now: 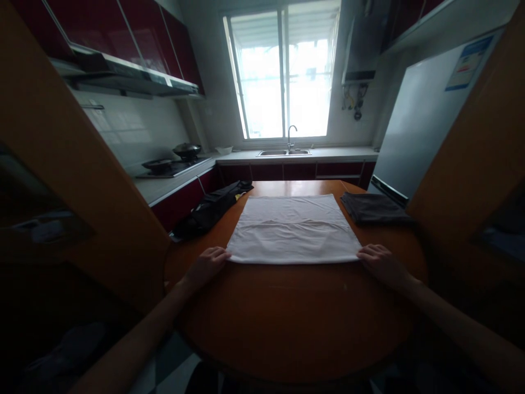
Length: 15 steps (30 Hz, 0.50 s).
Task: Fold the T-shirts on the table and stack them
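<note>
A white cloth (293, 232) lies spread flat on the wooden table (303, 317), with a few wrinkles and a crease across its middle. My left hand (211, 260) is closed on its near left corner, and the straight near edge runs from there to the near right corner. At that right corner my right hand (379, 262) has its fingers closed on the fabric too. Whether the cloth is one layer or folded over, I cannot tell.
Dark clothing (211, 210) lies along the table's left edge. A folded grey cloth (373, 208) rests at the right. Beyond are a stove with pans (186, 150), a sink (273, 154) under the window, and a refrigerator (414, 120).
</note>
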### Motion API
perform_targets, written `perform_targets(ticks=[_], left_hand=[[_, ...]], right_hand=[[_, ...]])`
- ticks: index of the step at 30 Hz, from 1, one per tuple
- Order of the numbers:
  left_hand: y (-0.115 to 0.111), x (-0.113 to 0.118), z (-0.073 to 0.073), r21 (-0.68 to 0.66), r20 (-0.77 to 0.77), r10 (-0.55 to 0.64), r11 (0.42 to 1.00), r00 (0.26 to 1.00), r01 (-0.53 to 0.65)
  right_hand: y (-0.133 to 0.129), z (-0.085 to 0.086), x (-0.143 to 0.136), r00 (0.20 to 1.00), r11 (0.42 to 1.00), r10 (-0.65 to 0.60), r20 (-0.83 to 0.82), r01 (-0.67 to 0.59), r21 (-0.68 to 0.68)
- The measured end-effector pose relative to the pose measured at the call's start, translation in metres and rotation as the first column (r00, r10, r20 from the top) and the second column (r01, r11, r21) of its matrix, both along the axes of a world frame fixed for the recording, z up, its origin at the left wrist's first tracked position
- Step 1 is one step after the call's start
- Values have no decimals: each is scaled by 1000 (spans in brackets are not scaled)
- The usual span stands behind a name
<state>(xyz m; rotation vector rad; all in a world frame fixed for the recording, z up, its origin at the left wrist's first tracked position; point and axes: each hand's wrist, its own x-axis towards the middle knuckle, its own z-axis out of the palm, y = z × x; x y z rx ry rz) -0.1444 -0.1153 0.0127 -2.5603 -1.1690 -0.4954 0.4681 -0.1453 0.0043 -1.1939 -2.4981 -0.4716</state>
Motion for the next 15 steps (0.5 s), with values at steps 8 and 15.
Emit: perform_targets(ticks=[8, 15], left_hand=[[-43, -11, 21, -128, 25, -6, 992, 1000, 9], [-113, -3, 67, -371, 82, -9, 928, 997, 39]], right_hand=[[-37, 19, 10, 979, 973, 55, -199, -98, -211], [-97, 38, 19, 910, 860, -36, -413, -182, -476]])
